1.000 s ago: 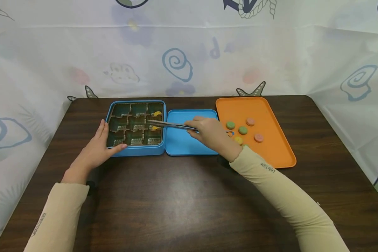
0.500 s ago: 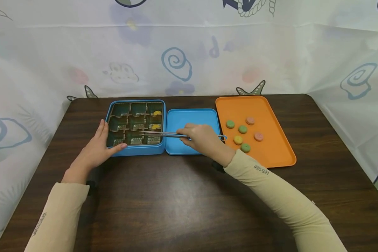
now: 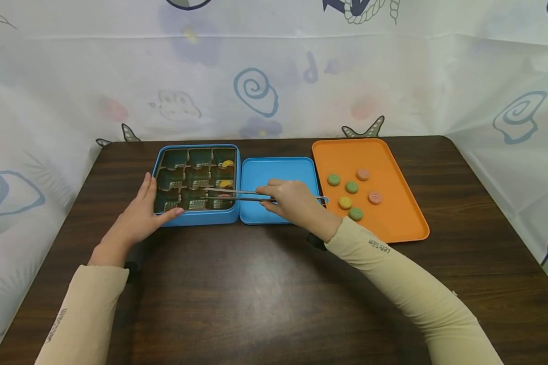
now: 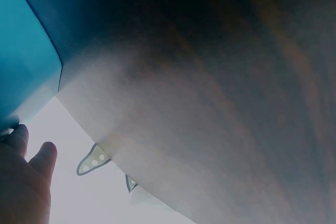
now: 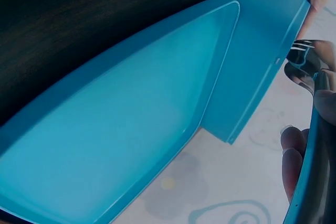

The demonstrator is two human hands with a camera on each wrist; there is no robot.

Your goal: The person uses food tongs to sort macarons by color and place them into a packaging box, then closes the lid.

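Note:
My right hand [image 3: 292, 203] grips metal serving tongs [image 3: 251, 195] with a fork-like end and a spoon-like end [image 5: 300, 77] in the right wrist view. Their spread tips reach over the front right compartment of a blue box [image 3: 201, 218], where a small pink piece [image 3: 225, 195] shows between them. Yellow pieces [image 3: 227, 183] lie in the two right compartments behind it. My left hand [image 3: 134, 218] rests against the box's front left corner, thumb on the front rim and straight fingers along the side. In the left wrist view, its fingers [image 4: 44, 158] show beside the blue wall.
A shallow blue tray [image 3: 278, 166] stands right of the box, under my right hand. Further right, an orange tray [image 3: 392, 223] carries several round green, pink and yellow pieces [image 3: 352, 187]. All stand on a dark wooden table [image 3: 237, 294] before a printed cloth.
My right hand has drawn the tongs forward from the middle right compartment to the front right one. The tips have spread, and a pink piece now shows there. My left hand has stayed put.

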